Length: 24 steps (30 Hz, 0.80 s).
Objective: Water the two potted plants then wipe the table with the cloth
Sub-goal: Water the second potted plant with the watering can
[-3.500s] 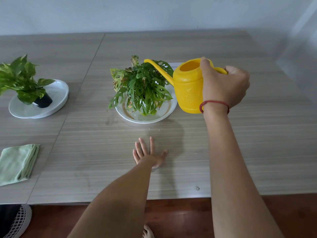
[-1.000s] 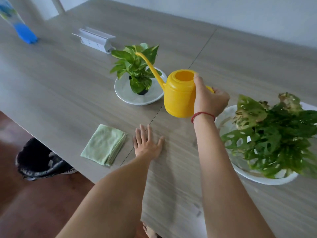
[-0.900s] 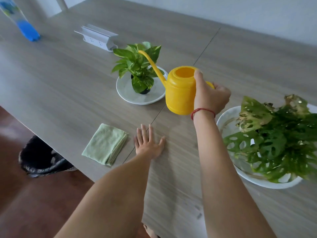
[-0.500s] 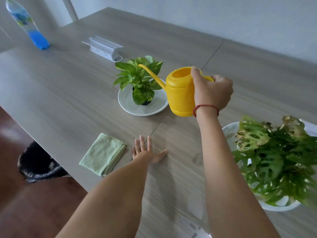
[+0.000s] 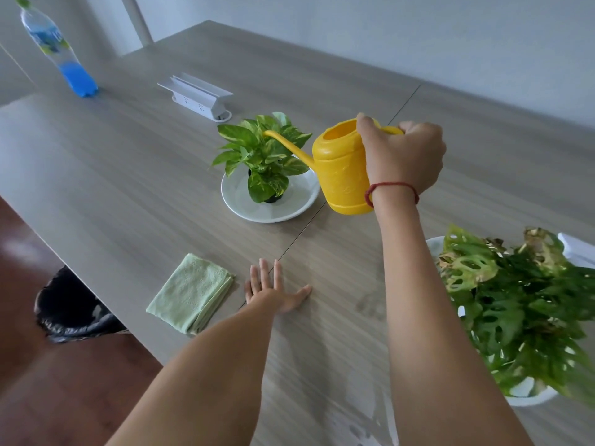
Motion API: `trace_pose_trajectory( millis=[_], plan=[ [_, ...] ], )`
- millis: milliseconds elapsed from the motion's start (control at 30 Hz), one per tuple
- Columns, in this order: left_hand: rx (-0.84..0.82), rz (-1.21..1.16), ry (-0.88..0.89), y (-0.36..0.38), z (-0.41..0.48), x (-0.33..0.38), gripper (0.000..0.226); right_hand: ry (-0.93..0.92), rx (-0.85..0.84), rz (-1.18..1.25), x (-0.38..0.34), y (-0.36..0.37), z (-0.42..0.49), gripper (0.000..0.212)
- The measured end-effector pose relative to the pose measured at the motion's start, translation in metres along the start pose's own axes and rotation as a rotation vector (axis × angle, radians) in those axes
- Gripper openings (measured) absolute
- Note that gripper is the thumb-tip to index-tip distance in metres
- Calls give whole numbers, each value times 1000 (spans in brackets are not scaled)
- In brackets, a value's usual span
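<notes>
The right hand (image 5: 402, 159) was clenched around the handle of the yellow watering can (image 5: 343, 169), thumb over the rim of its open top, a red string bracelet (image 5: 391, 188) on the wrist. The can was held above the surface (image 5: 112, 175), tilted slightly, its long spout reaching over the leaves of the small variegated pothos plant (image 5: 264, 156). No stream of water could be made out at the spout tip.

The pothos sat in a small dark pot on a white saucer (image 5: 238, 201), just left of the can. The left hand (image 5: 273, 291) lay flat and released on the surface, fingers spread, holding nothing, nearer the viewer than the can. The folded green cloth (image 5: 191, 292) lay just left of that hand, close to the near edge of the surface.

The larger plant with perforated leaves (image 5: 521, 304) stood in a white dish (image 5: 528, 394), to the right of the can and nearer the viewer. Beyond the pothos, a white power strip unit (image 5: 196, 96) rested on the surface, and further left a plastic bottle with blue liquid (image 5: 61, 56). A dark bin (image 5: 70, 310) stood on the floor below the near edge.
</notes>
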State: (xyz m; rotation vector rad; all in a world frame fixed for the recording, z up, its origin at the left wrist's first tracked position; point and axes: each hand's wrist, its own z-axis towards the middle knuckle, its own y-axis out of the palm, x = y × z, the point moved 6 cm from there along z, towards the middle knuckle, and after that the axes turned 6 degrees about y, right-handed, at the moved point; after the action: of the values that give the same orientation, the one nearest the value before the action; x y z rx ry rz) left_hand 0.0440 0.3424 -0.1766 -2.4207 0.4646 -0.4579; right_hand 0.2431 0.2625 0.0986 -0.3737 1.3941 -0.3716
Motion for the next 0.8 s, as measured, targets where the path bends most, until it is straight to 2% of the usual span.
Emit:
trace_pose_trajectory(
  millis=[167,367,800],
  plan=[
    [0,-3,0,0,0,0,108,0,34,-4,-2,-2,7,40],
    [-3,-7,8,0,0,-1,108,-2,66,-6,-11,-7,10,56],
    [2,-7,3,0,-1,0,108,25,16,-21,-8,-8,5,58]
  ],
)
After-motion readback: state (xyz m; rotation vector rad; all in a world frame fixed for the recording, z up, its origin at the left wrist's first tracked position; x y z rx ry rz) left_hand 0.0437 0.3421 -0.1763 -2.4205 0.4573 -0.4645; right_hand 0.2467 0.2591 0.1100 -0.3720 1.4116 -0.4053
